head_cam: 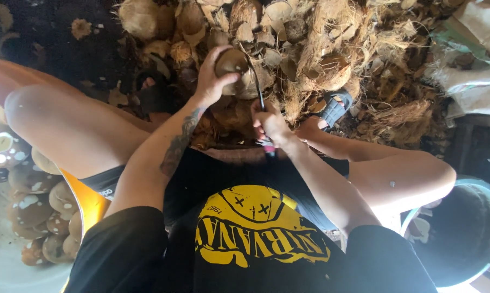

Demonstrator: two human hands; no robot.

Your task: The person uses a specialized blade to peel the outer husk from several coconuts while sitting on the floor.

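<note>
Two hands: left hand (pixel 211 81) clasping one coconut (pixel 231 62), right hand (pixel 269 123) gripping one curved tool (pixel 257 87).

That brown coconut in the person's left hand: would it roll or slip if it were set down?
Probably yes: the coconut looks round, so it would likely roll on a flat surface. Its shell seems hard and stiff, not floppy. The left hand wraps it fully, which suggests some weight and a need for firm grip.

Coconut-husking yard: heaped husks (pixel 321 49)
</note>
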